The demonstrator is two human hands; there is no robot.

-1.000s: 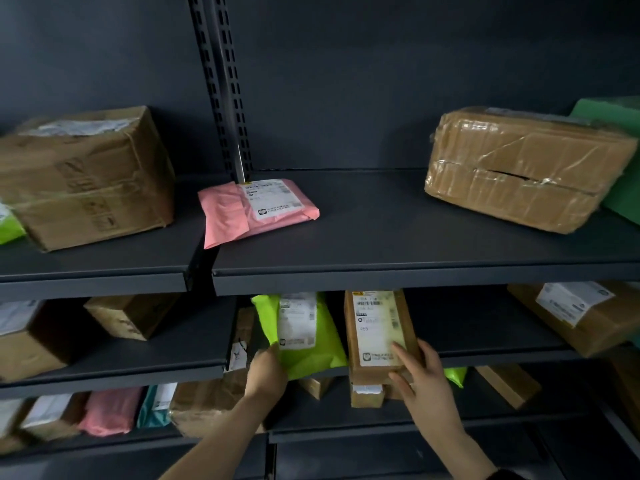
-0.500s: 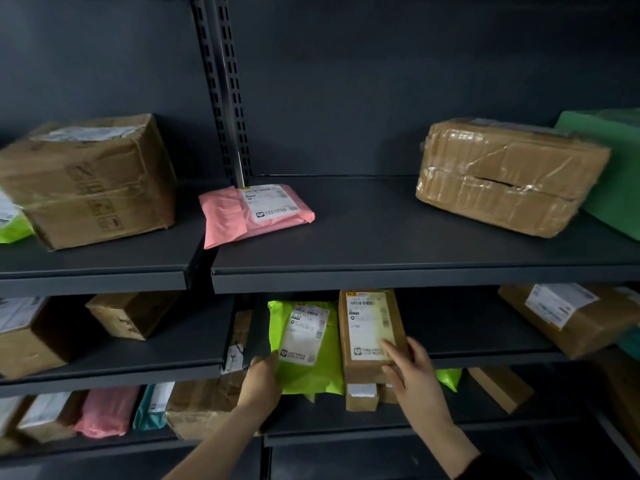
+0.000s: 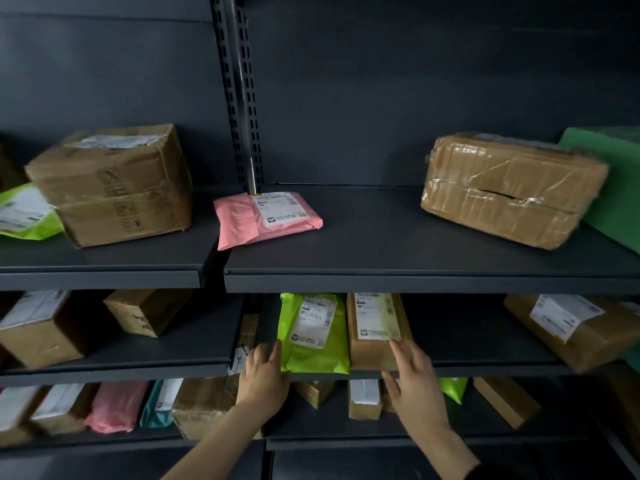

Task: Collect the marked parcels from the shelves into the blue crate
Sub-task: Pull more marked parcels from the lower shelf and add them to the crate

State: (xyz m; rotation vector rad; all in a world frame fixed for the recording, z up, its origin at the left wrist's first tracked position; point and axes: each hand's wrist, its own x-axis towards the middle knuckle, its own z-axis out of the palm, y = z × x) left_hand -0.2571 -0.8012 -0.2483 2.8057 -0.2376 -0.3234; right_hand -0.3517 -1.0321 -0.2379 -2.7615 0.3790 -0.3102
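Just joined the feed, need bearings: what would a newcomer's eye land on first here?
Both hands at the front of the middle shelf: the left hand touches the left edge of the lime-green mailer, the right hand rests on the brown parcel beside it. On the top shelf, a pink mailer lies by the upright post and a big taped box sits to the right.

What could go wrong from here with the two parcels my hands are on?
The green mailer and brown parcel sit at the front edge of the middle shelf; either might tip off. Your right hand only rests flat on the brown parcel, so it may slip.
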